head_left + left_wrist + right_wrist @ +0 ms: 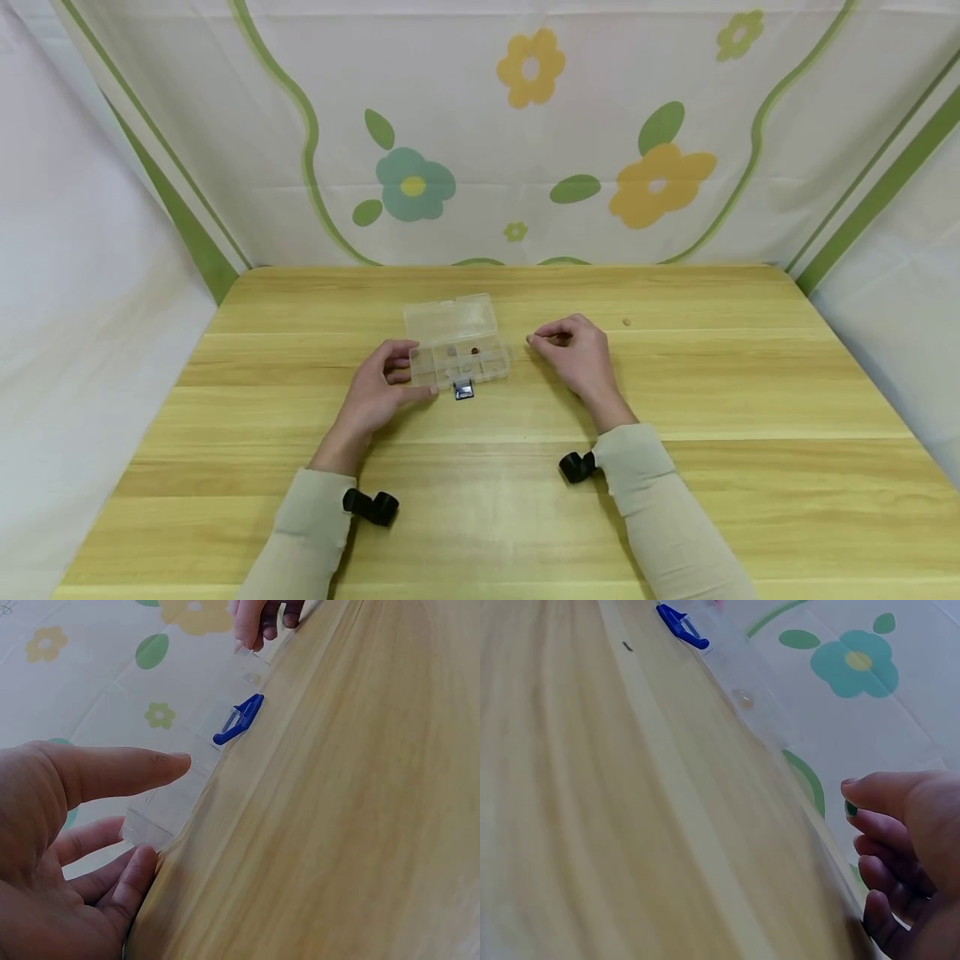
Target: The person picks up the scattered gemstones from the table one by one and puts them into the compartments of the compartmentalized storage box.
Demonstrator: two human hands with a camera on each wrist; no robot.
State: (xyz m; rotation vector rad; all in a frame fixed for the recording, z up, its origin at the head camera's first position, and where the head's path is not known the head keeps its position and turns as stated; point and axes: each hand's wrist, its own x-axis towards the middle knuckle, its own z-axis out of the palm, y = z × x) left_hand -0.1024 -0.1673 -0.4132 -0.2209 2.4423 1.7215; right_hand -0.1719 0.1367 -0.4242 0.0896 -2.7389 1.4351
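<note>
A clear plastic compartment box (422,367) lies on the table with its lid (450,321) folded back. Its blue latch (463,389) hangs at the front edge. Inside are a small dark red bead (475,351) and several pale bits, too small to tell. My left hand (375,390) holds the box's left end, thumb along the front, fingers curled at the side. To the right of the box, apart from it, my right hand (581,357) pinches a small dark green bead (851,808) between thumb and index finger.
On the wooden table (750,392), beyond my right hand, lies a small brownish round piece (627,322). A flowered cloth (465,100) hangs behind the table's far edge. Black wrist cameras (577,467) sit at both cuffs.
</note>
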